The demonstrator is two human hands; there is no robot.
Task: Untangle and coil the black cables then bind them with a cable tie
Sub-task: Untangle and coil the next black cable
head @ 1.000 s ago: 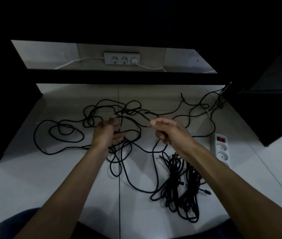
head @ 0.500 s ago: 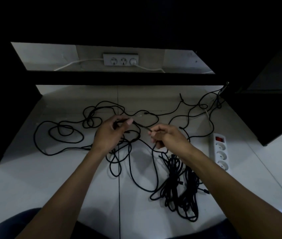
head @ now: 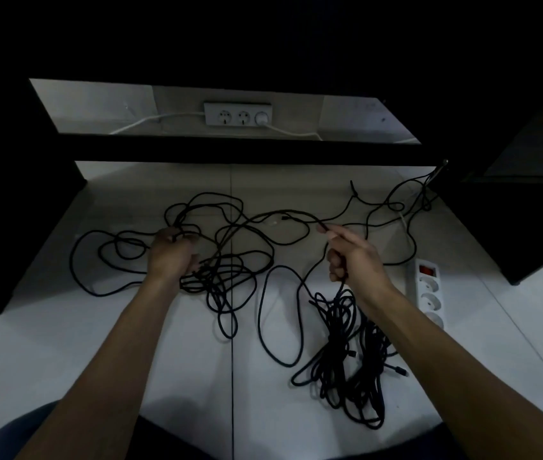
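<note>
Black cables (head: 243, 257) lie tangled in loose loops across the white tiled floor. My left hand (head: 172, 254) grips a clump of strands at the left side of the tangle. My right hand (head: 353, 257) pinches a cable strand between thumb and forefinger, and the strand runs through the curled fingers down into a gathered bundle of black cable (head: 346, 353) on the floor below it. A cable end with a plug (head: 283, 219) lies between the two hands. No cable tie is visible.
A white power strip with a red switch (head: 427, 290) lies right of my right hand. A second white power strip (head: 237, 113) sits behind a dark shelf board (head: 246, 154). Dark furniture stands at left (head: 14, 210) and right (head: 512, 220).
Both hands moved apart: the left went left and gripped a clump of strands, the right went right and up, drawing its strand out of the tangle.
</note>
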